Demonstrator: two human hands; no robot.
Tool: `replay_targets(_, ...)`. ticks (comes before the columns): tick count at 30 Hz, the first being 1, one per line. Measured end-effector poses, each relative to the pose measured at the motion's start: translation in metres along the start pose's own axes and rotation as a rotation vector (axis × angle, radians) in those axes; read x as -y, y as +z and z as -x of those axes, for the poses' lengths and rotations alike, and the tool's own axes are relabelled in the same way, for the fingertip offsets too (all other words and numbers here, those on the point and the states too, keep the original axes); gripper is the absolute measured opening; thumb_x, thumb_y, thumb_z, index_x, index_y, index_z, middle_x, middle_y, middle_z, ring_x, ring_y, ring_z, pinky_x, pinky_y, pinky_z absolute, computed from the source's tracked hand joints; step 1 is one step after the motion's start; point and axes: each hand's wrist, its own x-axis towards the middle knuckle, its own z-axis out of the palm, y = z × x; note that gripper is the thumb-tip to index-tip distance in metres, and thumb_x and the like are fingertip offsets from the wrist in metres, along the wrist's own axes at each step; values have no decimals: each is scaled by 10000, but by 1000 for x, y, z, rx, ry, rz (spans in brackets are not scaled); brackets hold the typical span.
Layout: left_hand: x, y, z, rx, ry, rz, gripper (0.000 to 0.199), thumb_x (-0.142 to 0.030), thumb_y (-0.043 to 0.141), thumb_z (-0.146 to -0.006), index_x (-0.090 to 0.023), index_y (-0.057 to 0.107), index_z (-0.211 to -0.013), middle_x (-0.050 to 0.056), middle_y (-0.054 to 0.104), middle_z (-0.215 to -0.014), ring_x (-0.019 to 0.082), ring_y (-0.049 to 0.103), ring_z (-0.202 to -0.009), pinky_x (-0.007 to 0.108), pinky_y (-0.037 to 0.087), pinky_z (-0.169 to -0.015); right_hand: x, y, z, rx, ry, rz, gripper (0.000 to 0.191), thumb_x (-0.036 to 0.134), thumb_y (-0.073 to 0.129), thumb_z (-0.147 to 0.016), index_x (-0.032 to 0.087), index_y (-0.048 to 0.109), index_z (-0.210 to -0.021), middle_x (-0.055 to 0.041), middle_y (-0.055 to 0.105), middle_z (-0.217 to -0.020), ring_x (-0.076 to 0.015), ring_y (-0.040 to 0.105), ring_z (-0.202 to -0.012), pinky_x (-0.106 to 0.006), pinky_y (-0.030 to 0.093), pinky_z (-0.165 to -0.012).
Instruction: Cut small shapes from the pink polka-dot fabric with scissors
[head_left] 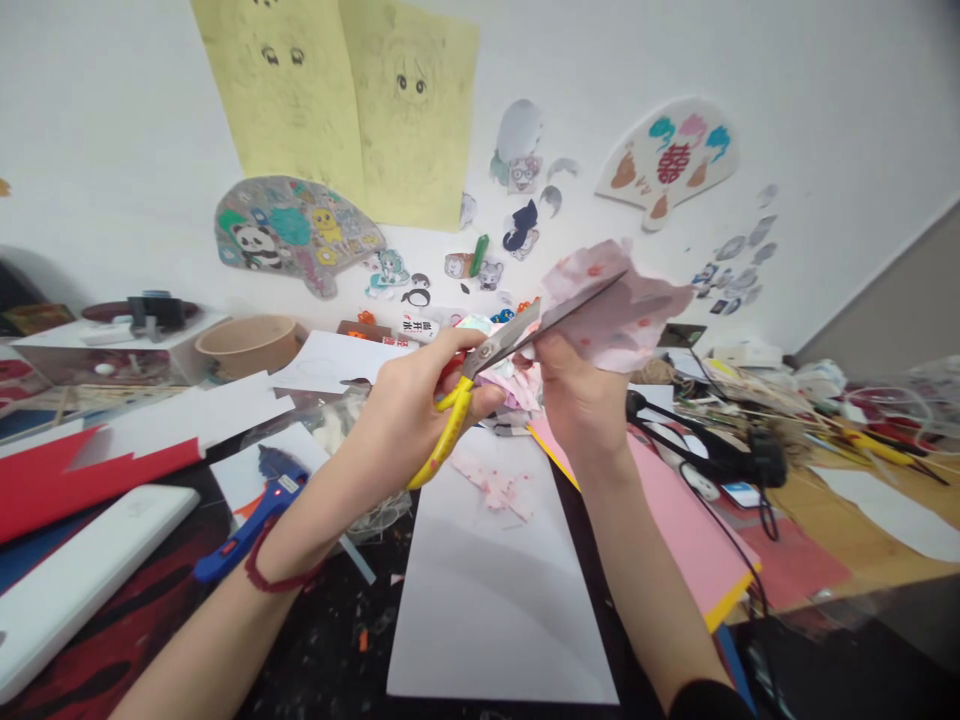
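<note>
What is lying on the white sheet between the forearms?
Pinkish scraps with reddish spots lie on the far part of the white sheet. The paper directly beneath them is covered; the yellow-handled scissors hide part of the sheet's left edge.

Craft workspace, indicated by pencil drawings (411,86) on yellow sheets (420,165) and decorated fan shapes (673,155) on the white wall (592,50), by yellow-handled scissors (486,352), and by a cluttered surface (319,655) bearing a blue glue gun (251,531), coloured paper (690,520) and small scraps (364,640)
</note>
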Motion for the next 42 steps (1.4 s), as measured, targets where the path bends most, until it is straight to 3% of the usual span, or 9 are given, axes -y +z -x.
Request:
replay_targets(8,-1,0,1,17,-28,3,411,-441,570,-931,-176,570,-1245,-43,499,-716,118,485,-641,229,359,-597,4,1,0,44,23,40,268,287,839,-736,344,710,-964,38,700,-838,-174,630,-740,-376,560,-792)
replay_targets(13,-2,0,0,9,-30,4,365,-431,569,-942,-180,577,-1207,-52,471,-707,110,465,-642,227,352,-607,0,0,-4,60,17,-20,487,310,923,-614,302,703,-1049,45,692,-820,-151,609,-663,-424,595,-926)
replay_targets(23,-1,-1,0,-10,-5,5,344,-455,636,-920,-196,615,-1144,-78,407,-662,88,390,-574,217,299,-553,-1,-1,-4,69,-19,11,419,324,904,-648,325,701,-1014,36,721,-857,-181,668,-726,-448,595,-958)
replay_targets(26,-2,-2,0,-11,-8,12,348,-468,664,-905,-200,632,-1124,-83,382,-648,86,350,-561,216,277,-537,0,-1,-4,95,-25,-11,351,275,877,-680,313,704,-983,35,716,-859,-191,694,-796,-432,597,-931)
replay_targets(31,-2,-3,-2,0,1,17,390,-508,659,-906,-184,640,-1121,-85,365,-637,84,332,-557,217,262,-531,-2,-5,-3,101,-44,48,310,347,852,-738,363,688,-1000,52,744,-957,-225,731,-946,-436,600,-929)
replay_targets(38,-2,-4,-1,17,-21,-1,367,-493,652,-904,-199,640,-1124,-83,384,-635,86,341,-550,219,271,-531,-5,-6,-5,59,-79,-18,278,273,839,-738,302,694,-974,53,700,-804,-173,688,-776,-455,582,-971)
replay_targets(42,-5,-4,0,26,-35,-18,376,-475,585,-927,-191,620,-1171,-75,411,-635,98,400,-565,220,306,-551,-5,-5,-5,47,-80,-38,255,228,830,-733,298,712,-948,51,709,-831,-155,663,-732,-428,591,-943)
